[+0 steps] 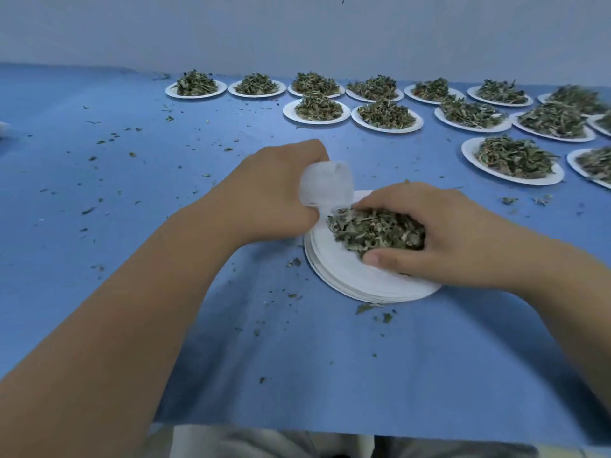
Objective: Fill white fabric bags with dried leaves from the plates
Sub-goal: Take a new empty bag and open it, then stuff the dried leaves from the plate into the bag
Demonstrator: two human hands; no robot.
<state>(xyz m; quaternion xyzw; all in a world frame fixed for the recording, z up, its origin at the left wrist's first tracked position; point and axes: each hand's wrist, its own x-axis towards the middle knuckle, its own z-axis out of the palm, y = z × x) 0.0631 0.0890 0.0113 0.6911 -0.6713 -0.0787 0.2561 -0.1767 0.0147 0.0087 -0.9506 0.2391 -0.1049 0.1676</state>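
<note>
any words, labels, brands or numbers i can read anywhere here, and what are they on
None: no readable text shows anywhere.
white fabric bag in the left hand: plain, no label.
stack of paper plates under the right hand: no print.
filled plates and blue table cover: no markings.

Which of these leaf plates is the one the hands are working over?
The nearest plate, topping a stack, with the right hand curled over its leaves. The other plates sit untouched farther back.
</note>
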